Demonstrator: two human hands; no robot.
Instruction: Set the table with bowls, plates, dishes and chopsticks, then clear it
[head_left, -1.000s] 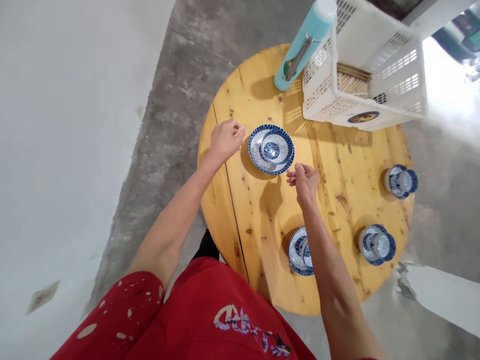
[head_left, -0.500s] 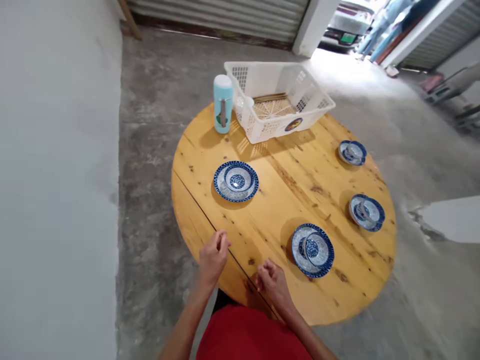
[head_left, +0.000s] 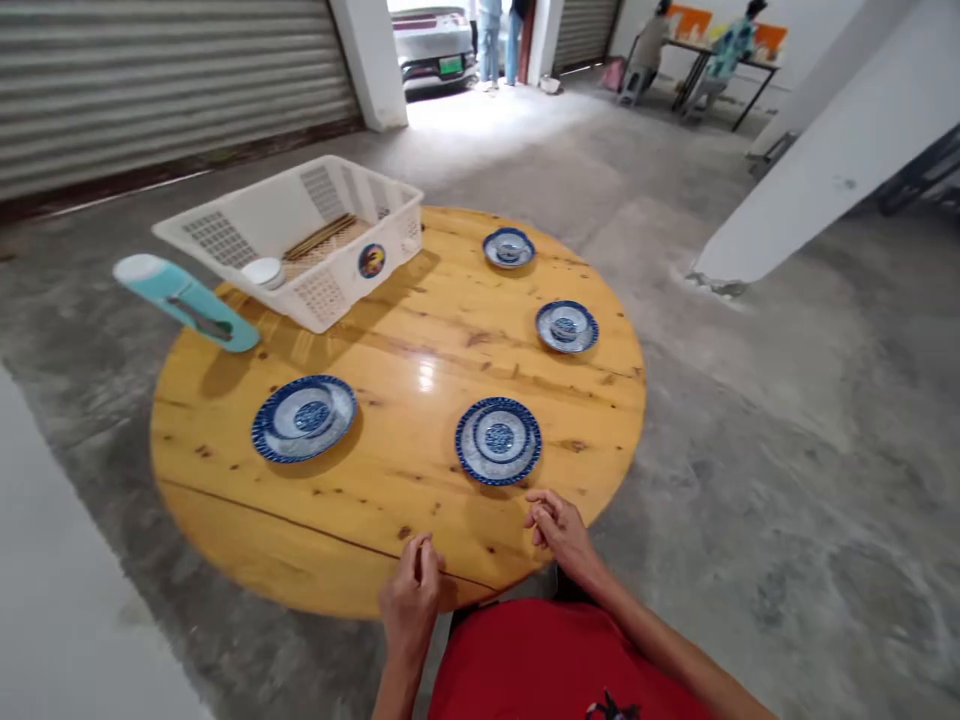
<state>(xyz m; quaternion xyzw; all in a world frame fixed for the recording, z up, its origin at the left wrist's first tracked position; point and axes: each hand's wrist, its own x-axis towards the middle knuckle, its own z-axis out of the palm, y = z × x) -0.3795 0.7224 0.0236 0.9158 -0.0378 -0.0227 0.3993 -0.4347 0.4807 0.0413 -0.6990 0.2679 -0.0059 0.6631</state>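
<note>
Blue-rimmed plate (head_left: 491, 474) bearing a bowl (head_left: 499, 437) lies just ahead and left of my right hand (head_left: 561, 532), farther ahead and right of my left hand (head_left: 410, 598); both are empty, fingers loosely curled.

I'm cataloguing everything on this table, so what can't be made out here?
All in the head view:
Centre of the plate beside the right hand: covered by the bowl.
White container: lower part behind the crate wall.
Crate sticker: too small and blurred to read.
Shirt print: cut off by the bottom edge.
</note>
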